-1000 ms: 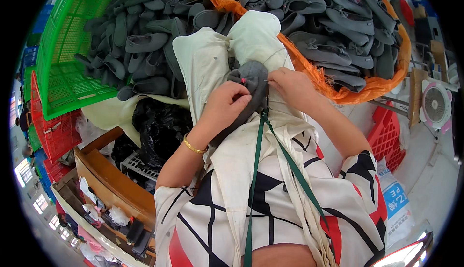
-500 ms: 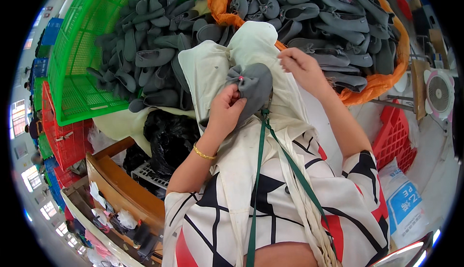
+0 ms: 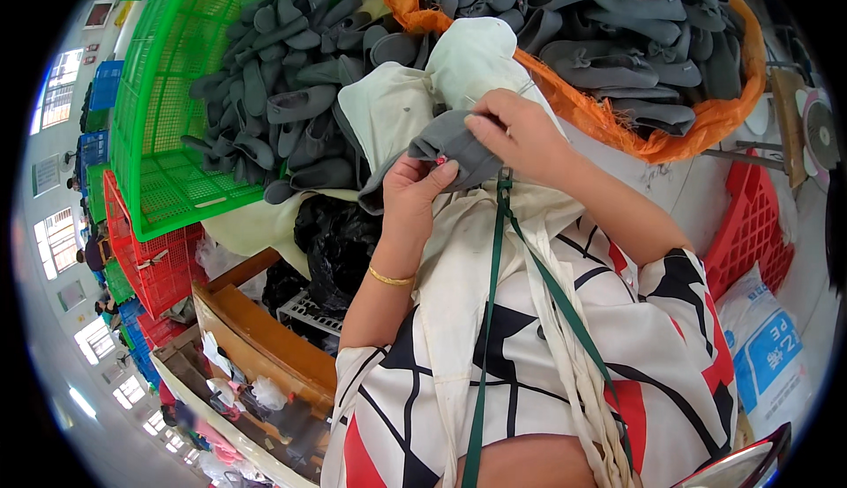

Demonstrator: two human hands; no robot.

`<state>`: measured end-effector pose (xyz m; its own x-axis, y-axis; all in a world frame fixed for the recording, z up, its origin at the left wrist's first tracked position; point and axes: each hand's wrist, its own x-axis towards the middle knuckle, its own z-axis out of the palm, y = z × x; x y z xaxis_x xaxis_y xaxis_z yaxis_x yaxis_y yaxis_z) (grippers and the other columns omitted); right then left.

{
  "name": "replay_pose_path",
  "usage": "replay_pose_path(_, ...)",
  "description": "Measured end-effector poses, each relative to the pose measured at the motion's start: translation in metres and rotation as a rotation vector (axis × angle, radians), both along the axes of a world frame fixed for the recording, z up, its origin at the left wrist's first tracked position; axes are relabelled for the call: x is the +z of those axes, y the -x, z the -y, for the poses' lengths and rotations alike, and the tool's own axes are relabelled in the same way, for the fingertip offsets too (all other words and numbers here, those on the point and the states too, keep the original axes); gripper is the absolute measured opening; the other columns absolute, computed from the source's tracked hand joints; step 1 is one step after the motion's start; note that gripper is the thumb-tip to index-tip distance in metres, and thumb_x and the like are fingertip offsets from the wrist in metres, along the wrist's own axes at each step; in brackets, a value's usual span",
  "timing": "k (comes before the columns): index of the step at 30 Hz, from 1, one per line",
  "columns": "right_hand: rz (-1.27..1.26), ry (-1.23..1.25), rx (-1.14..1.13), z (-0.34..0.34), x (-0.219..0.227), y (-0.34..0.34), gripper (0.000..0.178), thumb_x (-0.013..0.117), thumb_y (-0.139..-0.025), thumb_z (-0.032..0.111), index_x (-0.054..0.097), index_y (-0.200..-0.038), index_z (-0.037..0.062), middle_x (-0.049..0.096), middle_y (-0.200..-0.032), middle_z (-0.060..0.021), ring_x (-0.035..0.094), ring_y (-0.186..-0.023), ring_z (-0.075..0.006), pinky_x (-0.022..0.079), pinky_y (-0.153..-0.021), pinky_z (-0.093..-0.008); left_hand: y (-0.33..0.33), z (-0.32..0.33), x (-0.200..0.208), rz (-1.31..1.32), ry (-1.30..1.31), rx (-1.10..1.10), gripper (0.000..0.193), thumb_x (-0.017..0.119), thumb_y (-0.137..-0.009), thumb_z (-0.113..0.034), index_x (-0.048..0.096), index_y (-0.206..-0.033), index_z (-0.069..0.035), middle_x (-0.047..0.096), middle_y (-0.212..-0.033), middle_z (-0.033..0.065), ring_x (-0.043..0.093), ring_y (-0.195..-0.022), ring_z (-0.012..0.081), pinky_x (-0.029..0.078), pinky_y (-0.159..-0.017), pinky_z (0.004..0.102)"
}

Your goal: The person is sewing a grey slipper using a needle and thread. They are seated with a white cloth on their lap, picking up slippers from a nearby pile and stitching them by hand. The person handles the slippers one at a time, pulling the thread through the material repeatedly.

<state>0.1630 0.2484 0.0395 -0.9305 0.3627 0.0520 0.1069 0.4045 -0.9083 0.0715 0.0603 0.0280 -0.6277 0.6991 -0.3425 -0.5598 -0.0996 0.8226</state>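
Observation:
A grey fabric shoe (image 3: pixel 472 154) with a gathered bow and a small pink-red bead rests over my lap on the pale apron (image 3: pixel 388 100). My left hand (image 3: pixel 415 190) is closed on it, thumb beside the bead. Against the shoe's far right edge, my right hand (image 3: pixel 522 139) is closed in a pinch, thumb and fingers on the fabric. Thin, needle-like lines show near the right fingertips, too fine to make out. A dark green strap (image 3: pixel 481 338) with a metal clip hangs just below the shoe.
A green plastic crate (image 3: pixel 168 135) full of grey shoes (image 3: pixel 296 104) stands at the left. An orange sack (image 3: pixel 609 122) of similar shoes lies ahead right. Near my left arm are a black plastic bag (image 3: pixel 331 245) and a wooden drawer (image 3: pixel 265 334). A red crate (image 3: pixel 754 223) sits at right.
My right hand has come down from the raised position at right and now touches the shoe. The shoe has tilted in my left hand. The whole view has shifted slightly.

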Motion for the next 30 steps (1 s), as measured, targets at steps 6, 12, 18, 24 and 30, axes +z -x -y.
replay_pose_path(6, -0.019, 0.066, -0.015, -0.006, -0.028, -0.004, 0.028, 0.068, -0.089, 0.023, 0.063, -0.103, -0.0010, 0.063, -0.093, -0.0127, 0.062, -0.084, -0.0218, 0.050, -0.075, -0.0330, 0.011, 0.002, -0.011, 0.066, 0.073, -0.107, 0.028, 0.075, -0.080, 0.003, 0.068, -0.107, 0.001, 0.071, -0.098, 0.0056, 0.066, -0.087, 0.0126, 0.053, -0.085, 0.0280)
replay_pose_path(12, -0.210, -0.196, 0.092, 0.001, -0.009, 0.015, 0.029, 0.072, -0.083, 0.020, 0.063, -0.104, 0.0031, 0.061, -0.096, -0.0128, 0.061, -0.087, -0.0284, 0.050, -0.076, -0.0364, 0.016, 0.004, -0.028, 0.037, 0.155, -0.148, 0.025, 0.077, -0.080, 0.002, 0.070, -0.104, -0.002, 0.071, -0.094, 0.0031, 0.064, -0.082, 0.0094, 0.052, -0.078, 0.0248)
replay_pose_path(18, -0.221, -0.067, 0.094, 0.012, -0.049, 0.026, 0.026, 0.070, -0.082, 0.007, 0.061, -0.106, 0.0030, 0.060, -0.094, -0.0122, 0.060, -0.088, -0.0284, 0.050, -0.078, -0.0353, 0.013, 0.008, -0.030, 0.025, 0.134, -0.180, 0.020, 0.075, -0.083, -0.002, 0.069, -0.102, -0.003, 0.069, -0.090, 0.0003, 0.061, -0.081, 0.0075, 0.049, -0.077, 0.0225)
replay_pose_path(24, -0.087, 0.215, 0.014, 0.003, -0.038, 0.025, 0.030, 0.069, -0.087, 0.014, 0.060, -0.113, 0.0016, 0.062, -0.101, -0.0090, 0.062, -0.094, -0.0197, 0.051, -0.086, -0.0318, 0.021, 0.005, -0.026, 0.134, 0.108, -0.124, 0.018, 0.069, -0.091, -0.007, 0.067, -0.107, 0.000, 0.069, -0.095, 0.0017, 0.062, -0.085, 0.0080, 0.050, -0.082, 0.0237)
replay_pose_path(30, 0.121, 0.187, -0.009, -0.012, -0.023, 0.015, 0.037, 0.072, -0.087, 0.032, 0.064, -0.100, -0.0018, 0.063, -0.090, -0.0092, 0.058, -0.078, -0.0178, 0.049, -0.071, -0.0318, 0.026, 0.006, -0.022, 0.098, 0.046, -0.061, 0.021, 0.066, -0.093, -0.006, 0.067, -0.112, 0.002, 0.070, -0.103, 0.0039, 0.063, -0.088, 0.0086, 0.050, -0.083, 0.0237)
